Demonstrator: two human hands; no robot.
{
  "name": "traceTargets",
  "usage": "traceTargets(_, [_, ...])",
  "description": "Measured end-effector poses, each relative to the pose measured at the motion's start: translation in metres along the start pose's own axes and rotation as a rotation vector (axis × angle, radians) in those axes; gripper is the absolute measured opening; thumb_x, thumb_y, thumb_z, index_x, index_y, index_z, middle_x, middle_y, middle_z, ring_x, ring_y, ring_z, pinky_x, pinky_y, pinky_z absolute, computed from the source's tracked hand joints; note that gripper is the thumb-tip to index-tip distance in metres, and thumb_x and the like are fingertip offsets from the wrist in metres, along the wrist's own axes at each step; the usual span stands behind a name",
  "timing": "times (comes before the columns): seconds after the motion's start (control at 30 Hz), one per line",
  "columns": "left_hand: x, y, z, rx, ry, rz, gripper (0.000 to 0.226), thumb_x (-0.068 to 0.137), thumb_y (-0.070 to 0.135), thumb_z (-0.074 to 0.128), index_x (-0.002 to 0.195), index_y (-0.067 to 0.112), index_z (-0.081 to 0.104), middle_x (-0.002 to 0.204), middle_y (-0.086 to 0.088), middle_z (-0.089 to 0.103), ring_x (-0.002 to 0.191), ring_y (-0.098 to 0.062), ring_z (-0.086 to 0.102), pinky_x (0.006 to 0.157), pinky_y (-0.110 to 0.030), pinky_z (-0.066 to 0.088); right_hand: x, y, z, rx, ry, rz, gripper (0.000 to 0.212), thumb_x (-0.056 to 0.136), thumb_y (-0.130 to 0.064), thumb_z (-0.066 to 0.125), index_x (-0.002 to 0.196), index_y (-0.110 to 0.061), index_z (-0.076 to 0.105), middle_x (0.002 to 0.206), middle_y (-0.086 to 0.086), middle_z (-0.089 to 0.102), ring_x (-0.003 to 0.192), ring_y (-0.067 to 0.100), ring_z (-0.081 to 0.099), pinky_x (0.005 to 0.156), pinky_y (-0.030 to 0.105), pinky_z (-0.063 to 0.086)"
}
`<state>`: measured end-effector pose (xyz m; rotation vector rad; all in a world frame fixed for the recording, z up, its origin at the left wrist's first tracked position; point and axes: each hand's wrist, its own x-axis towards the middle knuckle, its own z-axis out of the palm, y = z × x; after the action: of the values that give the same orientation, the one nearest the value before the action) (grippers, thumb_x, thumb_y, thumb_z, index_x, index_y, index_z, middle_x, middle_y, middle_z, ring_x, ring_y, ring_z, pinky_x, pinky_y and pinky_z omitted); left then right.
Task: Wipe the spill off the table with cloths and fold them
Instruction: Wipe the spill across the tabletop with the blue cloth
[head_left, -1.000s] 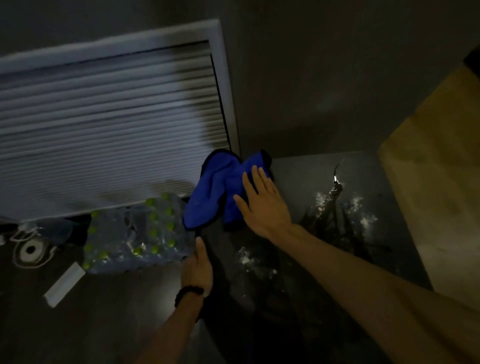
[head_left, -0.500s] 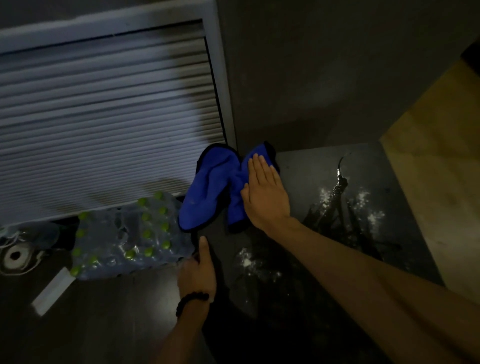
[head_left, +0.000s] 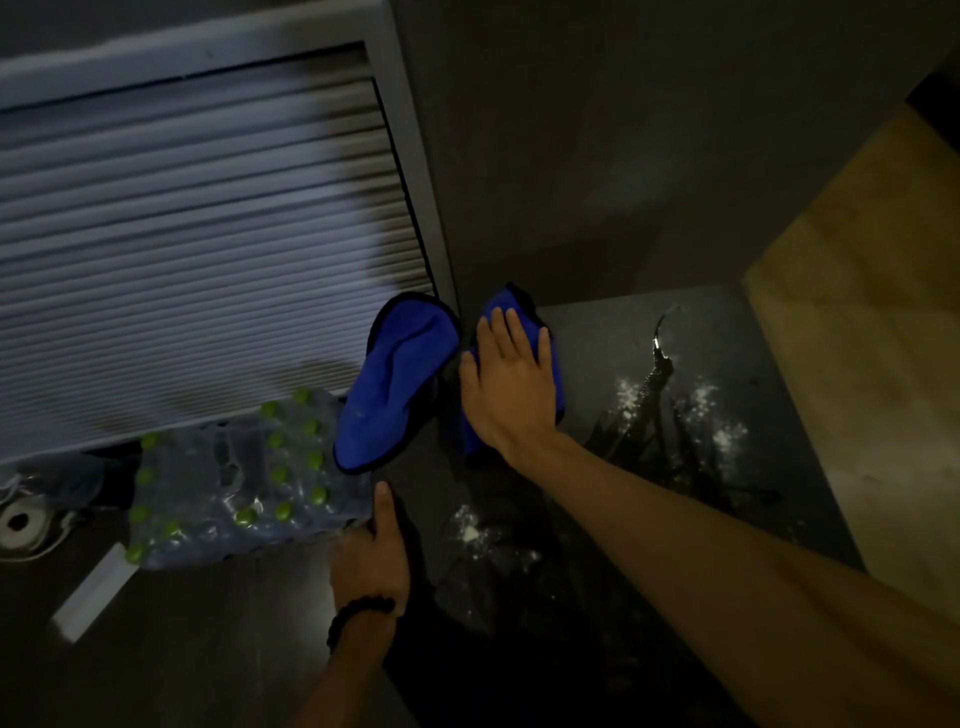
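A blue cloth (head_left: 395, 384) with a dark hem lies bunched at the far left corner of the dark table (head_left: 597, 332); part of it hangs over the left edge. My right hand (head_left: 506, 384) lies flat on the cloth's right part, fingers together, pressing it onto the tabletop. My left hand (head_left: 371, 556), with a dark bead bracelet at the wrist, rests on the table's left edge, thumb pointing up. White powdery spill patches (head_left: 691, 410) and wet dark streaks lie right of the cloth. A smaller white spill patch (head_left: 478, 530) sits nearer me.
A shrink-wrapped pack of bottles with green caps (head_left: 234, 483) stands on the floor left of the table. Behind it is a window with closed blinds (head_left: 197, 249). A wooden surface (head_left: 872, 332) borders the table on the right. A white strip (head_left: 93, 592) lies on the floor.
My right hand has slid with the cloth toward the table's far left corner, its fingers closing together. The left hand stays on the table edge.
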<state>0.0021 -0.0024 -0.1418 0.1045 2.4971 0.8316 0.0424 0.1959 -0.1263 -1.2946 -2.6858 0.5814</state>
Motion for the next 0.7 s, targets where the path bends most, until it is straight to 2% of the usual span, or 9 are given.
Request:
traceTargets(0.07, [0.001, -0.001, 0.001, -0.006, 0.012, 0.012, 0.076, 0.085, 0.071, 0.02, 0.118, 0.014, 0.057, 0.09, -0.002, 0.056, 0.074, -0.014, 0.046, 0.076, -0.032, 0.034, -0.005, 0.0, 0.009, -0.055, 0.031, -0.02, 0.063, 0.108, -0.043, 0.02, 0.16, -0.008, 0.009, 0.169, 0.009, 0.008, 0.156, 0.019, 0.002, 0.125, 0.045, -0.003])
traceTargets(0.13, [0.001, -0.001, 0.002, 0.018, 0.01, 0.022, 0.078, 0.084, 0.072, 0.019, 0.123, 0.015, 0.055, 0.113, -0.015, 0.061, 0.088, -0.025, 0.053, 0.078, -0.034, 0.034, -0.005, 0.005, 0.014, -0.072, 0.061, -0.042, 0.065, 0.108, -0.044, 0.02, 0.16, -0.006, 0.008, 0.168, 0.011, 0.011, 0.156, 0.021, 0.004, 0.126, 0.043, -0.001])
traceTargets(0.2, [0.002, -0.001, 0.003, 0.011, 0.02, 0.05, 0.075, 0.087, 0.069, 0.02, 0.127, 0.015, 0.052, 0.124, -0.018, 0.057, 0.102, -0.032, 0.054, 0.081, -0.035, 0.034, -0.002, 0.011, 0.016, -0.106, 0.064, -0.074, 0.066, 0.108, -0.045, 0.019, 0.159, -0.005, 0.009, 0.168, 0.011, 0.012, 0.156, 0.02, 0.006, 0.126, 0.043, 0.001])
traceTargets(0.37, [0.002, -0.001, 0.002, 0.018, -0.007, 0.031, 0.075, 0.088, 0.068, 0.021, 0.123, 0.01, 0.054, 0.121, -0.021, 0.058, 0.09, -0.026, 0.052, 0.081, -0.034, 0.034, 0.001, 0.025, 0.016, -0.146, 0.025, -0.13, 0.067, 0.107, -0.044, 0.02, 0.16, -0.006, 0.007, 0.169, 0.01, 0.009, 0.156, 0.02, 0.005, 0.126, 0.043, 0.005])
traceTargets(0.47, [0.003, -0.002, 0.003, 0.071, -0.033, 0.056, 0.067, 0.092, 0.061, 0.022, 0.126, 0.011, 0.051, 0.118, -0.011, 0.057, 0.08, -0.014, 0.045, 0.082, -0.033, 0.035, 0.002, 0.028, 0.014, -0.139, 0.018, -0.151, 0.067, 0.107, -0.044, 0.022, 0.16, -0.005, 0.007, 0.169, 0.01, 0.009, 0.156, 0.02, 0.005, 0.126, 0.043, 0.005])
traceTargets(0.5, [0.003, -0.002, 0.003, 0.042, -0.028, 0.054, 0.066, 0.092, 0.061, 0.023, 0.129, 0.012, 0.049, 0.116, -0.008, 0.056, 0.086, -0.017, 0.049, 0.082, -0.032, 0.034, 0.002, 0.03, 0.014, -0.139, 0.021, -0.158, 0.066, 0.107, -0.043, 0.023, 0.16, -0.005, 0.008, 0.169, 0.01, 0.01, 0.156, 0.02, 0.006, 0.126, 0.043, 0.005])
traceTargets(0.57, [0.005, -0.001, 0.003, -0.026, -0.013, 0.036, 0.068, 0.09, 0.065, 0.024, 0.135, 0.018, 0.044, 0.128, -0.013, 0.054, 0.106, -0.027, 0.052, 0.083, -0.032, 0.031, 0.002, 0.033, 0.011, -0.137, 0.026, -0.171, 0.066, 0.107, -0.043, 0.024, 0.16, -0.005, 0.009, 0.168, 0.011, 0.012, 0.156, 0.021, 0.007, 0.126, 0.043, 0.006])
traceTargets(0.7, [0.014, -0.001, 0.004, -0.006, -0.033, 0.069, 0.076, 0.085, 0.072, 0.02, 0.143, 0.025, 0.03, 0.146, -0.01, 0.039, 0.124, -0.03, 0.044, 0.097, -0.038, 0.034, 0.001, 0.037, 0.009, -0.144, 0.027, -0.184, 0.066, 0.107, -0.043, 0.023, 0.16, -0.005, 0.009, 0.168, 0.01, 0.012, 0.156, 0.02, 0.007, 0.126, 0.042, 0.005])
